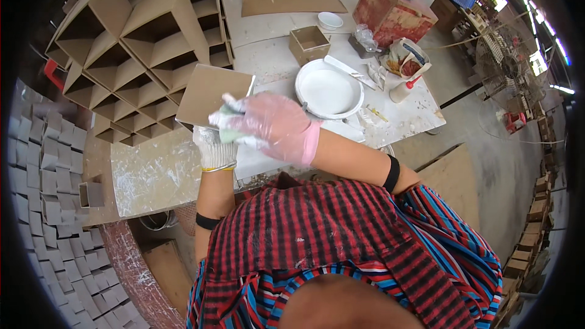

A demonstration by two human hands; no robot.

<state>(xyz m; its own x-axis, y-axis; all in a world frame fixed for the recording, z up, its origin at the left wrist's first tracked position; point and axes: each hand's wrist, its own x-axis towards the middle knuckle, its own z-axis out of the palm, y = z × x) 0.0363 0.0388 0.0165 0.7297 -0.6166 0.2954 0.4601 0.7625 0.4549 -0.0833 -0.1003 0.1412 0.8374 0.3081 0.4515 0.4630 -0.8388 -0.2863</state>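
My left hand [213,148], in a white knit glove, grips a square brown cardboard box [210,94] from its near side; its fingers are partly hidden. A white strip shows along the box's right edge. Over the box's near right corner is my right hand [277,127], in a translucent pink glove smeared with white. It is closed on a wadded, pale green and white cloth [230,119]. Right of the hands, a white basin [329,89] holds a white substance, and a flat white stick [342,67] lies across its rim.
Stacked open cardboard boxes [161,39] rise at the left of the white-stained table [268,30]. A small open box [309,44], white bowl [330,21], red-capped bottle [402,90] and red-stained crate [393,12] stand farther right. Many grey boxes [55,152] line the far left.
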